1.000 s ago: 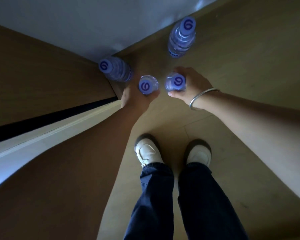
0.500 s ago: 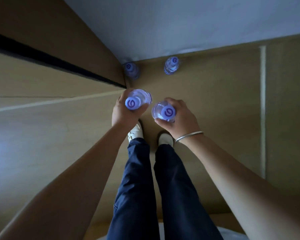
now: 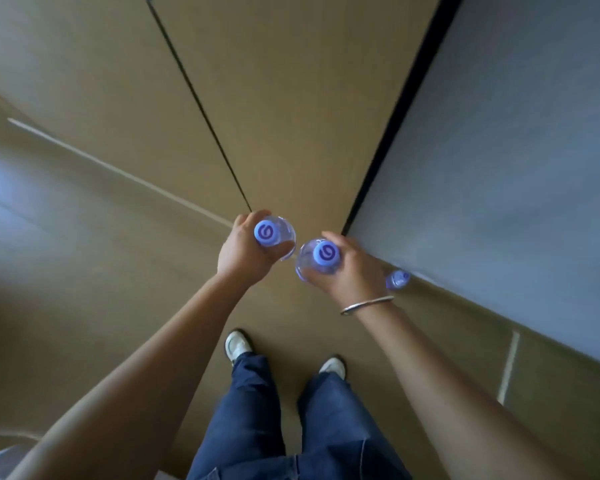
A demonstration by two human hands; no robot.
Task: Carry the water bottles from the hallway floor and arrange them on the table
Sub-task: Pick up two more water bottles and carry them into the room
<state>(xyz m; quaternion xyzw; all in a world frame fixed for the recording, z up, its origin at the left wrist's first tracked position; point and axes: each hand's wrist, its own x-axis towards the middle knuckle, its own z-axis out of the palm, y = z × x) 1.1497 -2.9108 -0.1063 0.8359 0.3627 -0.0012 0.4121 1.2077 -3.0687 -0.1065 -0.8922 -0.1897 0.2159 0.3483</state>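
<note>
Your left hand [image 3: 245, 252] wraps one water bottle [image 3: 274, 235]; your right hand [image 3: 347, 268] wraps a second bottle [image 3: 317, 258]. Both are lifted clear of the hallway floor [image 3: 84, 271]. Another bottle [image 3: 398, 279] stands by the wall; no surface is visible, so carrying and arranging remain.

The only mark I can read is a purple swirl logo, like a curled "G" or "6", printed on each cap: one on the bottle [image 3: 274, 235] in my left hand [image 3: 245, 252], one on the bottle [image 3: 317, 256] in my right hand [image 3: 349, 271].
</note>
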